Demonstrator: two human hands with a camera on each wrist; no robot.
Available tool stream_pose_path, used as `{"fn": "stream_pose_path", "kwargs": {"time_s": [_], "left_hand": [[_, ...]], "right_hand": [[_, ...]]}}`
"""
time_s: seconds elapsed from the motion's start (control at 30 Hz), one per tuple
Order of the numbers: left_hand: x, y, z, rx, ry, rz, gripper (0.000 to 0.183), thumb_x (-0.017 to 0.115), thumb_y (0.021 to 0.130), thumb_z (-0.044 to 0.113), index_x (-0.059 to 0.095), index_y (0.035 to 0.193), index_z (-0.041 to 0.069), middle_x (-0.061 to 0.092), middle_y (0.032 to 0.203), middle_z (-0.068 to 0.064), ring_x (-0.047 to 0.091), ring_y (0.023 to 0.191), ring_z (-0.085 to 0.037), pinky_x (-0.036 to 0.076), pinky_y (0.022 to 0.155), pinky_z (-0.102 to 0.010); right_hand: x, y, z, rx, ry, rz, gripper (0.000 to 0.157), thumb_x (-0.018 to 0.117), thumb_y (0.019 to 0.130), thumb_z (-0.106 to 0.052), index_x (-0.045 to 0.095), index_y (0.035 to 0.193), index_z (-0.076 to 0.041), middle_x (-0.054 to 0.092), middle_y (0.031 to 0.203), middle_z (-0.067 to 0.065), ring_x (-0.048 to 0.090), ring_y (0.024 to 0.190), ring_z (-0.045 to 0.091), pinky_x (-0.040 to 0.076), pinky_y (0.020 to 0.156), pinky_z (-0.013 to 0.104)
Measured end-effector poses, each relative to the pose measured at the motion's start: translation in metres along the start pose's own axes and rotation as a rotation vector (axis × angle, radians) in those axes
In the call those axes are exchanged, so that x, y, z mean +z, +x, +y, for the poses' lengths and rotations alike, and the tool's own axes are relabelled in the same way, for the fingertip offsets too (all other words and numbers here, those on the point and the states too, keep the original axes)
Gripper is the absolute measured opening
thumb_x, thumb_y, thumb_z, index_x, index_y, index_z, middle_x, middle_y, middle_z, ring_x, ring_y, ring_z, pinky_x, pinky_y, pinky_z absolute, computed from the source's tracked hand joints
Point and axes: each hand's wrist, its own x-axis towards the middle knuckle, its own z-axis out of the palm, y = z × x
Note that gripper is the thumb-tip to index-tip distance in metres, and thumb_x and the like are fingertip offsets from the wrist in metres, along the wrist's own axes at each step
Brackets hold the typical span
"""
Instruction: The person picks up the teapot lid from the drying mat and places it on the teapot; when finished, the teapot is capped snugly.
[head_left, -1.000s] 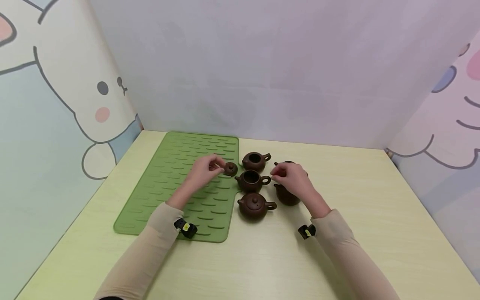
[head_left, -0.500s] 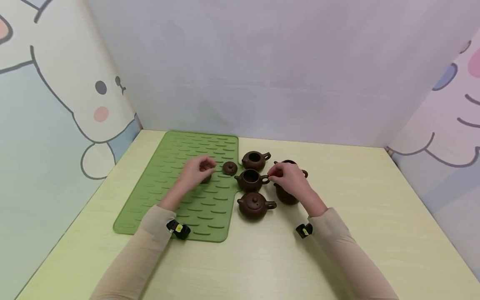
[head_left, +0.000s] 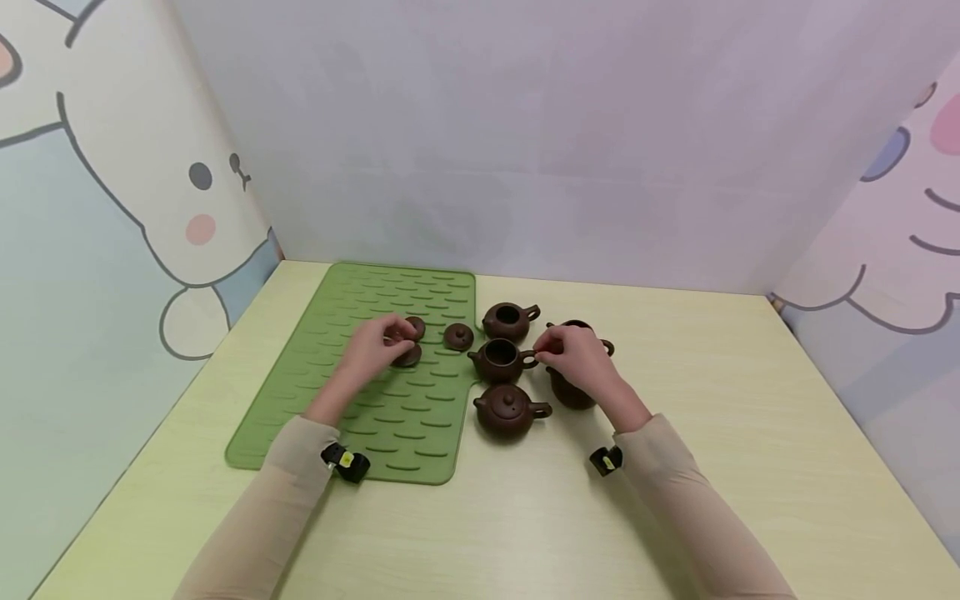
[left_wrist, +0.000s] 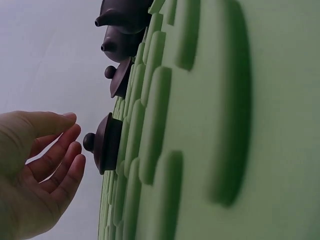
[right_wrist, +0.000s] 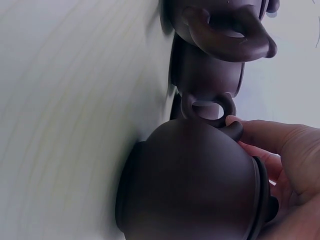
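Observation:
My left hand (head_left: 377, 346) is over the green mat, fingers loosely bent and nothing between them. Its fingertips stand just short of the knob of a dark brown teapot lid (left_wrist: 107, 145). A second lid (head_left: 415, 327) lies by those fingers, and a third lid (head_left: 458, 337) sits farther right near the mat's edge. With thumb and finger, my right hand (head_left: 576, 358) pinches the handle of the middle brown teapot (head_left: 500, 360), which is lidless. A lidded teapot (right_wrist: 195, 180) stands beneath this hand, its spout partly covering the thumb tip in the right wrist view.
The ribbed green mat (head_left: 300, 408) covers the left of the pale wooden table (head_left: 540, 517). A lidless teapot (head_left: 507, 322) stands behind the middle one, and a lidded teapot (head_left: 504, 412) in front. Another teapot (head_left: 577, 323) is partly hidden behind my right hand.
My left hand has drawn left from the right-hand lid, uncovering the two other lids. The right hand has shifted slightly left, its fingertips meeting the middle teapot's handle.

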Motion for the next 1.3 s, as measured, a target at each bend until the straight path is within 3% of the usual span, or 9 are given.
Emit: {"fn": "stream_pose_path", "kwargs": {"time_s": [0.47, 1.0, 1.3], "left_hand": [[-0.002, -0.003, -0.012, 0.003, 0.04, 0.004, 0.016, 0.069, 0.093, 0.005, 0.068, 0.109, 0.003, 0.068, 0.114, -0.02, 0.066, 0.102, -0.034, 0.057, 0.088, -0.047], [-0.001, -0.003, -0.01, -0.08, 0.057, 0.0, 0.016, 0.067, 0.094, 0.007, 0.068, 0.11, 0.004, 0.069, 0.11, -0.017, 0.065, 0.098, -0.03, 0.056, 0.083, -0.042], [-0.002, -0.003, -0.006, -0.07, 0.054, 0.008, 0.016, 0.068, 0.094, 0.009, 0.068, 0.109, 0.005, 0.069, 0.106, -0.017, 0.065, 0.096, -0.029, 0.055, 0.082, -0.041]], "right_hand": [[0.002, 0.0, 0.001, -0.01, -0.007, 0.007, 0.007, 0.074, 0.09, -0.016, 0.075, 0.096, -0.013, 0.075, 0.092, 0.004, 0.069, 0.086, 0.018, 0.056, 0.08, 0.039], [0.005, 0.002, -0.001, -0.044, 0.014, 0.011, 0.006, 0.074, 0.09, -0.019, 0.077, 0.094, -0.016, 0.077, 0.093, 0.001, 0.073, 0.086, 0.017, 0.058, 0.074, 0.033], [0.006, 0.002, 0.001, -0.057, -0.003, 0.031, 0.005, 0.075, 0.09, -0.019, 0.078, 0.093, -0.017, 0.077, 0.092, 0.0, 0.072, 0.084, 0.016, 0.057, 0.072, 0.033]]}}
